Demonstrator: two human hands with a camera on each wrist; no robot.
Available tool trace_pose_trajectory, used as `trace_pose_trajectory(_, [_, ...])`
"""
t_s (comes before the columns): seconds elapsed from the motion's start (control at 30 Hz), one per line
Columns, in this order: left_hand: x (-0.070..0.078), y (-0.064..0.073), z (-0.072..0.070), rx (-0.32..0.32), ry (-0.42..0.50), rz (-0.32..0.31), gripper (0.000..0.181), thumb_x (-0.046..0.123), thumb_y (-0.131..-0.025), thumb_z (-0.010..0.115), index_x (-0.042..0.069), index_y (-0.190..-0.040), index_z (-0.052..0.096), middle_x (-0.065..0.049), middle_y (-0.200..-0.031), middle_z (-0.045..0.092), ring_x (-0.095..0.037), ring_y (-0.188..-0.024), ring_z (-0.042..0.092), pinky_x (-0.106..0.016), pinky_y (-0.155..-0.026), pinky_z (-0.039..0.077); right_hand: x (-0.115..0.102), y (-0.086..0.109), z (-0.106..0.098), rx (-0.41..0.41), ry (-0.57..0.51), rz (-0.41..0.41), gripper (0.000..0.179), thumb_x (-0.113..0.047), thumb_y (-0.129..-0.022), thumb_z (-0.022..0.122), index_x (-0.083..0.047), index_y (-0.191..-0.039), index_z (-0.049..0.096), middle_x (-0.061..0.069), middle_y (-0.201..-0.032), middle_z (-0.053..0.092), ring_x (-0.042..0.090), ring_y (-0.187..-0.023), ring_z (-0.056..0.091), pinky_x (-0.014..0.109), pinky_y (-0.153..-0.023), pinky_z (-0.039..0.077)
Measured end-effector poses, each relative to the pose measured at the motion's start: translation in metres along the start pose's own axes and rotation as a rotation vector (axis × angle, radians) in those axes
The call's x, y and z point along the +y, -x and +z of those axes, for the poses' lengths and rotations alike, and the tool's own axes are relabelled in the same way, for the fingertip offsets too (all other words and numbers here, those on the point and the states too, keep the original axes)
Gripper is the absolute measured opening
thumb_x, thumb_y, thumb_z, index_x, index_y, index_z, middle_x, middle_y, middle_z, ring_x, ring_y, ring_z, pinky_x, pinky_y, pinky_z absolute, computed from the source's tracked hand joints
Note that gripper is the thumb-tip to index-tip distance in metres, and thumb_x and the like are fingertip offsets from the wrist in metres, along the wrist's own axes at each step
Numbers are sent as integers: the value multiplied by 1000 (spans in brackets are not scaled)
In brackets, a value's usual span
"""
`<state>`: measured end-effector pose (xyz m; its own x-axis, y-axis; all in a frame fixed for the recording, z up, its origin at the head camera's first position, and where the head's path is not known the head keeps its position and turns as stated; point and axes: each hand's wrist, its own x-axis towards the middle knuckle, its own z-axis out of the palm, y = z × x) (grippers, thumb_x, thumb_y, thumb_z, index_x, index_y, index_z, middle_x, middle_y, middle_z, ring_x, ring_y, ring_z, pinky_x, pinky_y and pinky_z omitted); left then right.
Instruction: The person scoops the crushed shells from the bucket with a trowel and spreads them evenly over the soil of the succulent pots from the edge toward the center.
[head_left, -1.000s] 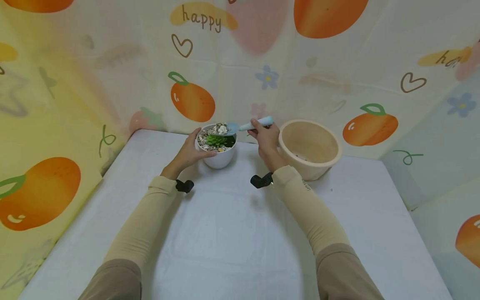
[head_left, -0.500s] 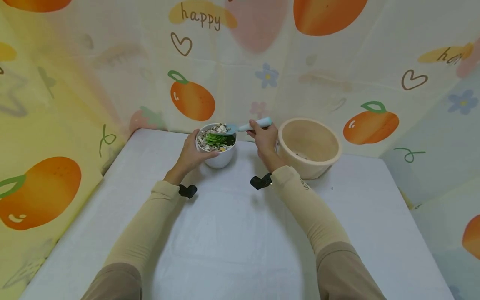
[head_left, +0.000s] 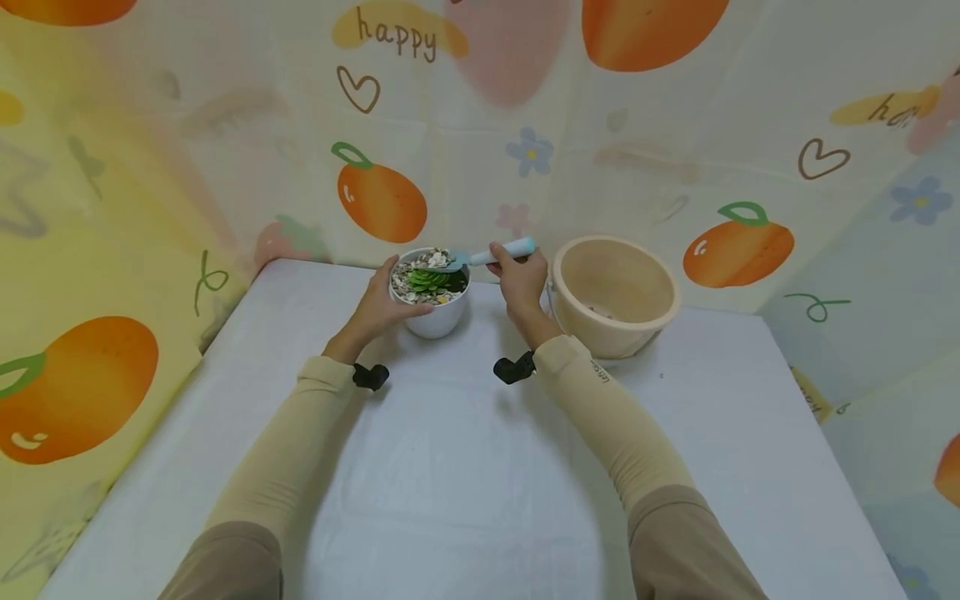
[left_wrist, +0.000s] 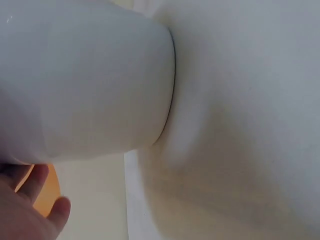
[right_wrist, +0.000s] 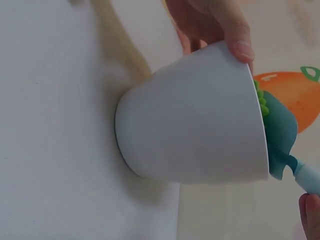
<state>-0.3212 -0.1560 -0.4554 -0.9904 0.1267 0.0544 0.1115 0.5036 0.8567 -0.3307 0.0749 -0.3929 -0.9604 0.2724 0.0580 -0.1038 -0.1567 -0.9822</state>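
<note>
A white flowerpot (head_left: pixel 437 322) stands on the table, holding a green succulent (head_left: pixel 427 282) with pale pebbles (head_left: pixel 407 289) around it and a dark patch at its right. My left hand (head_left: pixel 375 308) grips the pot from the left, its thumb along the front rim and its fingers round the far side. In my right hand (head_left: pixel 523 285) is the handle of a small light-blue trowel (head_left: pixel 502 252), pinched between thumb and fingers. The trowel's blade (right_wrist: pixel 281 122) reaches over the rim and overlaps the succulent in the right wrist view. White pebbles lie at the blade's tip in the head view.
A larger beige pot (head_left: pixel 671 315) stands to the right, close beside my right hand, with a few bits on its floor. White cloth covers the table (head_left: pixel 465 483). Behind it hangs a printed fabric backdrop (head_left: pixel 615 192) with oranges and hearts.
My right hand and the trowel have shifted slightly left, the blade dipping lower over the pot. The heap of pebbles at the blade looks flatter. My left hand keeps its grip on the pot.
</note>
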Motion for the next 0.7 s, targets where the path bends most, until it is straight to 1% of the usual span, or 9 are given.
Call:
trace_pose_trajectory(0.1, [2,2,3,27,-12,-6,118,48,-71,83,13,-157,10,-16,-161,19,-35,-146,21,-61,-117,22,-2,2,0,0,14,-33,22,-13,-88,72,-1,-99,57,6,-88,62,27,-90,72,25,-76,59])
trace_pose_trajectory(0.23, [6,5,7,69,-57,-31,118,52,-70,82,14,-157,12,-16,-159,23,-37,-144,24,-64,-114,23,-6,6,1,-14,65,-98,29,-15,-88,73,5,-103,58,7,-87,63,21,-82,71,25,-75,59])
trace_pose_trajectory(0.3, [9,7,9,92,-77,-36,117,53,-70,82,12,-156,14,-17,-158,25,-37,-144,24,-64,-113,23,-7,9,1,-19,103,-131,31,-16,-88,73,6,-105,59,8,-88,64,20,-80,71,25,-75,59])
trace_pose_trajectory(0.43, [13,10,11,109,-110,-42,117,53,-70,82,9,-156,15,-19,-157,27,-39,-144,24,-64,-113,23,-9,12,4,-18,172,-178,30,-19,-89,72,3,-104,59,11,-88,65,21,-79,71,25,-74,59])
trace_pose_trajectory(0.57, [18,11,8,88,-144,-48,120,55,-69,82,7,-156,14,-19,-157,26,-38,-144,23,-63,-114,24,-8,12,7,-12,213,-221,29,-21,-89,72,1,-103,59,12,-88,65,21,-78,70,24,-73,59])
trace_pose_trajectory(0.63, [19,10,5,58,-155,-52,121,55,-69,82,7,-156,13,-20,-158,25,-39,-145,23,-63,-114,24,-7,12,9,-12,222,-232,30,-22,-89,72,1,-102,59,13,-88,65,22,-78,70,25,-73,59])
trace_pose_trajectory(0.7, [19,8,1,14,-146,-47,122,54,-70,82,6,-156,10,-21,-159,22,-39,-146,21,-62,-115,23,-6,13,9,-7,232,-232,30,-22,-89,72,1,-102,58,13,-87,65,23,-78,70,25,-73,59])
